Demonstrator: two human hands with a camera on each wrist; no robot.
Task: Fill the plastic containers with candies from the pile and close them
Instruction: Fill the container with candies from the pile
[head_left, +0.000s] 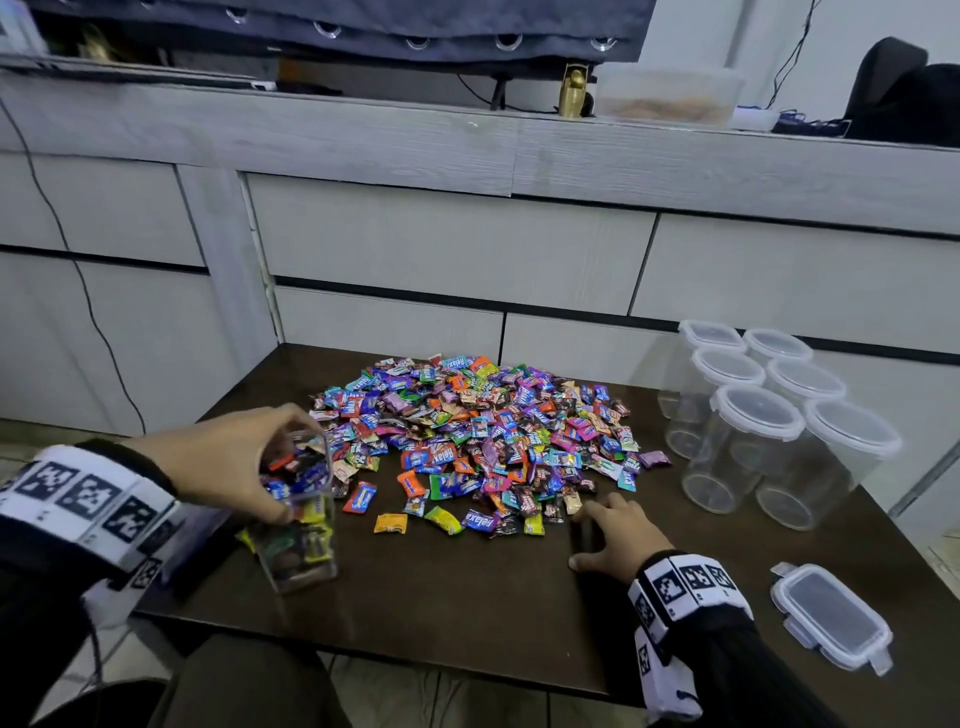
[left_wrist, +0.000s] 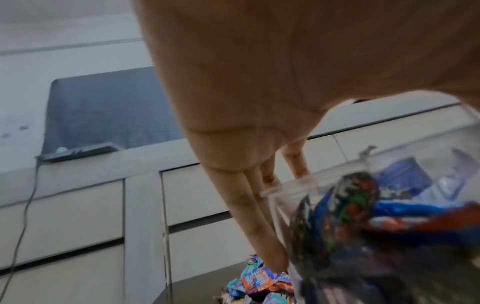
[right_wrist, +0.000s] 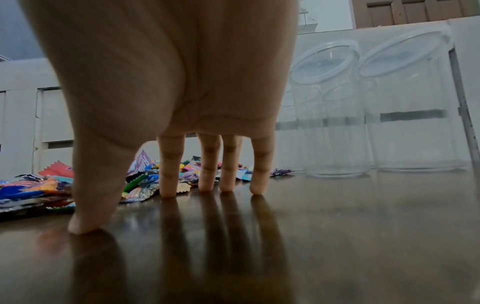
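Our left hand (head_left: 223, 462) grips the nearly full candy container (head_left: 298, 512) upright, left of the candy pile (head_left: 478, 436). Its loose lid (head_left: 831, 618) lies right of the pile, nearer our right hand (head_left: 615, 538), released, fingertips on the worktop (head_left: 467, 613).

Multicoloured candies (head_left: 483, 441) — dark brown table (head_left: 467, 597) — clear containers (head_left: 769, 431)

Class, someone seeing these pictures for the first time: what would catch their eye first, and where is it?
The bright heap of wrapped candies in the middle of the dark table stands out first. At its left edge the left hand grips an open container packed with candies. At the right stand empty lidded jars, with a loose lid nearer.
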